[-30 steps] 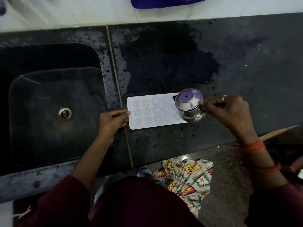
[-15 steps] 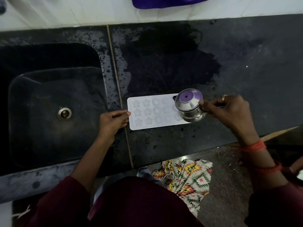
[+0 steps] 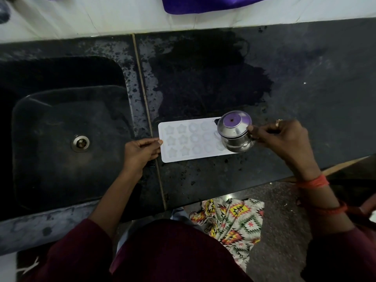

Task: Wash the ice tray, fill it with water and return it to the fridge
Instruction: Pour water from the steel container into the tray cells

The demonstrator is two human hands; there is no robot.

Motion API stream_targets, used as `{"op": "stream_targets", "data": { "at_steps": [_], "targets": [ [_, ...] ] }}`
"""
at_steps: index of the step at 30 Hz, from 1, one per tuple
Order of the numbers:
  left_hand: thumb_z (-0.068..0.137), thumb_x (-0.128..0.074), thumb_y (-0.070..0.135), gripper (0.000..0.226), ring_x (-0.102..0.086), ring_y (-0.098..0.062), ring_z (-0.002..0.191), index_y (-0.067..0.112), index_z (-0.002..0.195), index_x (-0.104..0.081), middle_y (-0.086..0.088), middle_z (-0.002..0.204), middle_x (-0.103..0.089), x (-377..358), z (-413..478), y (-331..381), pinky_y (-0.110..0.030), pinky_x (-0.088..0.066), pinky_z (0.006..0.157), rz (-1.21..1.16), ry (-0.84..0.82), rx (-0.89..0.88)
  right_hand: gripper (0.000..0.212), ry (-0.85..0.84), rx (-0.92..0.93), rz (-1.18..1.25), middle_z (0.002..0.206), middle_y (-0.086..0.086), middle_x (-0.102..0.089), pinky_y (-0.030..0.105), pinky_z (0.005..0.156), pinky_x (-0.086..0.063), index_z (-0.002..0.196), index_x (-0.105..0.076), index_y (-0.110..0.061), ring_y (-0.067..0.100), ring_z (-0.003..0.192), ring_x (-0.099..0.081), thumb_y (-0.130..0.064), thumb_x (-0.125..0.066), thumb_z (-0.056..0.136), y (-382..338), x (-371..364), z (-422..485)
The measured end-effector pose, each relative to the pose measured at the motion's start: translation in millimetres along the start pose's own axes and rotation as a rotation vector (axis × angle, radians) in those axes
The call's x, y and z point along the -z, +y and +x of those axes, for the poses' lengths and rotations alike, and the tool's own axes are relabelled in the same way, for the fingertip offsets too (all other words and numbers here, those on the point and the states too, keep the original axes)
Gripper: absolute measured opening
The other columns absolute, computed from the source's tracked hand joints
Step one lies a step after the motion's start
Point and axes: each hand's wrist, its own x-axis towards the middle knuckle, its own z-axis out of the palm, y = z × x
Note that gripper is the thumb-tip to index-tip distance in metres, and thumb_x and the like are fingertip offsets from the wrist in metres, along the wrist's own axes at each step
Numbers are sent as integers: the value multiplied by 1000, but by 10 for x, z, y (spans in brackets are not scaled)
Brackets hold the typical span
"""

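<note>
A white ice tray with star and round moulds lies flat on the black counter, just right of the sink. My left hand grips the tray's left edge with fingers curled on it. My right hand holds a small steel pot by its rim, tilted over the tray's right end and hiding the moulds there. A purple reflection shows inside the pot.
A dark sink with a metal drain lies to the left. Wet patches darken the counter behind the tray. A purple object sits on the white tiled ledge at the back. A patterned cloth lies on the floor below.
Hardly anything has moved: both hands, the tray and the pot keep their places on the counter, apart from a slight shift of the camera view.
</note>
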Motion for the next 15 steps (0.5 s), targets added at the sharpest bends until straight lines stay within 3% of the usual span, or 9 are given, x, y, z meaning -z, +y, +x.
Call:
{"op": "stream_targets", "data": {
  "at_steps": [5, 11, 15],
  "targets": [
    [86, -81, 14, 10, -74, -5, 68, 14, 95, -78, 1, 81, -78, -1, 9, -2, -20, -57, 66, 4, -5, 3, 29, -4, -12, 15, 65, -10, -74, 36, 76, -58, 73, -80, -26, 5, 69, -71, -54, -77, 80, 40, 35, -45],
    [87, -80, 14, 6, -74, -5, 67, 17, 91, -77, 4, 76, -78, 2, -2, -7, -20, -57, 66, 4, -8, -12, 26, -37, 18, -24, 63, -16, -71, 11, 61, -47, 72, -79, -27, 0, 65, -68, -51, -77, 81, 37, 77, -123],
    [87, -80, 14, 6, -74, -5, 68, 18, 92, -78, 6, 74, -78, 10, 9, -12, -20, -57, 66, 1, -20, -16, 23, -44, 49, -80, 61, -18, -68, 3, 58, -43, 74, -78, -28, -5, 66, -64, -49, -76, 82, 25, 71, -154]
  ]
}}
